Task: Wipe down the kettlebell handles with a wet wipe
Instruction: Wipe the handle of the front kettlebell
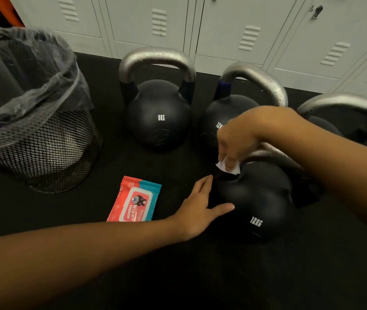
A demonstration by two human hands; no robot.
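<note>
Item: black round kettlebell marked 12KG (256, 204), nearest of four, standing on the black rubber floor (178, 276). Its grey metal handle (267, 155) is largely hidden under the right arm.

Right hand (243, 139): fingers curled down, pinching a small crumpled white wet wipe (227, 167) against the left base of that handle.

Left hand (200, 209): fingers straight and spread, flat against the left side of the same kettlebell, holding nothing.

Behind: black kettlebell marked 8KG (159, 115) with a grey handle beaded with droplets; a second black 12KG kettlebell (220, 117) just right of it; a fourth kettlebell (343, 115) at the far right, partly hidden.

Red and teal flat pack of wipes (135, 200), lying on the floor just left of the left hand, lid closed.

Black wire-mesh waste bin with a clear plastic liner (34, 113), at the left.

Pale grey metal lockers (222, 25) along the back.
</note>
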